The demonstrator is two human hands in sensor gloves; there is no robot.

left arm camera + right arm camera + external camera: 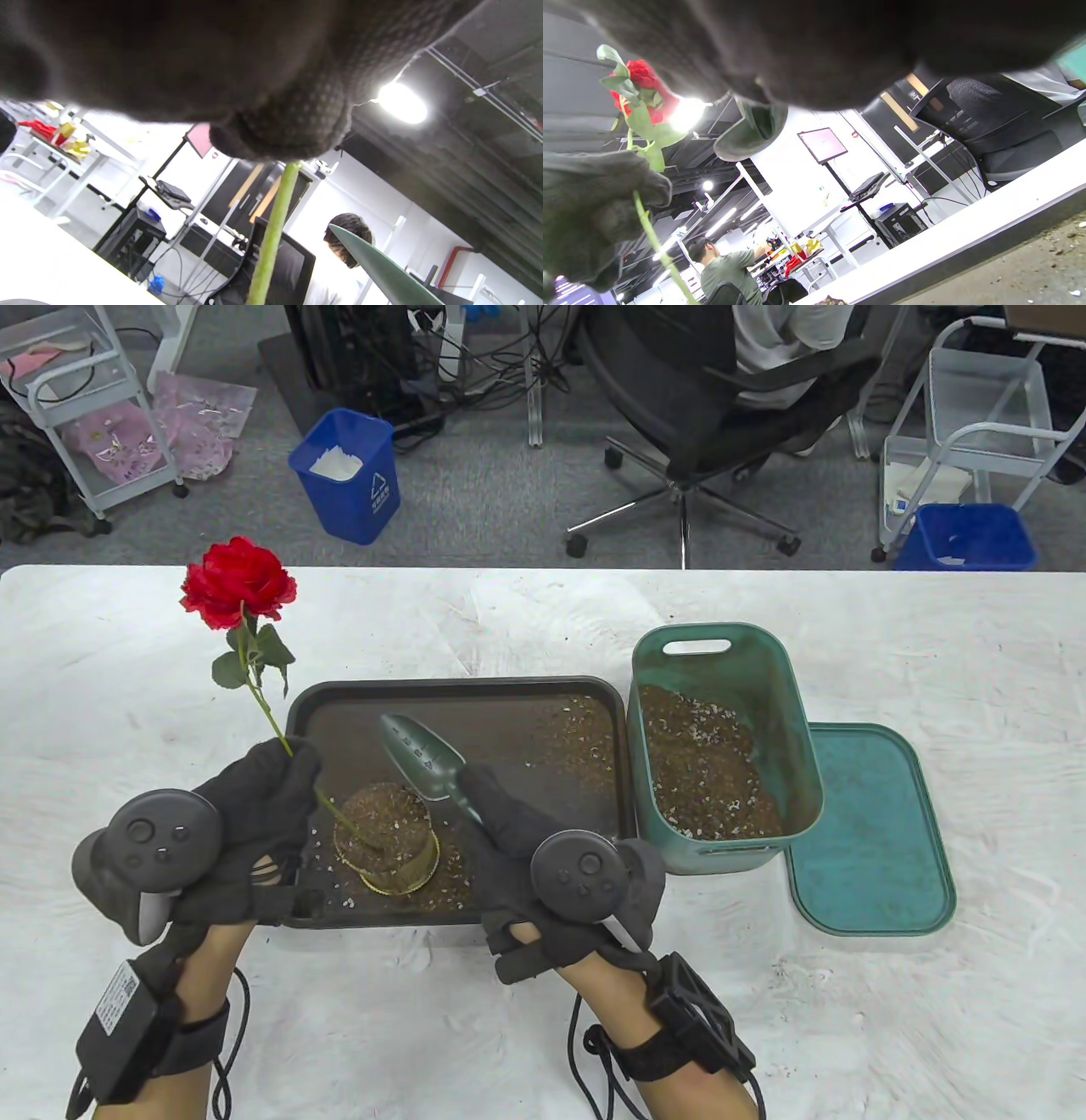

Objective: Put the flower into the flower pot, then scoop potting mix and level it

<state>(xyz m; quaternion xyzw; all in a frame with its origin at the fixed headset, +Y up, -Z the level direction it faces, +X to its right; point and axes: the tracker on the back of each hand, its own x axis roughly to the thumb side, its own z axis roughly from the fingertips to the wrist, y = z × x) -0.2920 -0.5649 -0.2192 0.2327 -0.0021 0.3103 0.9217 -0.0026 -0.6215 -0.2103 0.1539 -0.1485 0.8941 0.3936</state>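
A red rose on a green stem stands tilted to the left, its foot stuck in the potting mix of a small gold pot on the dark tray. My left hand pinches the stem midway; the stem runs down from my fingers in the left wrist view. My right hand grips the handle of a green trowel, whose empty blade points up-left just above the pot. The right wrist view shows the rose and trowel blade.
A green bin half full of potting mix stands right of the tray, its lid lying flat beside it. Loose mix is scattered on the tray's right half and around the pot. Beyond the table's far edge stands an office chair.
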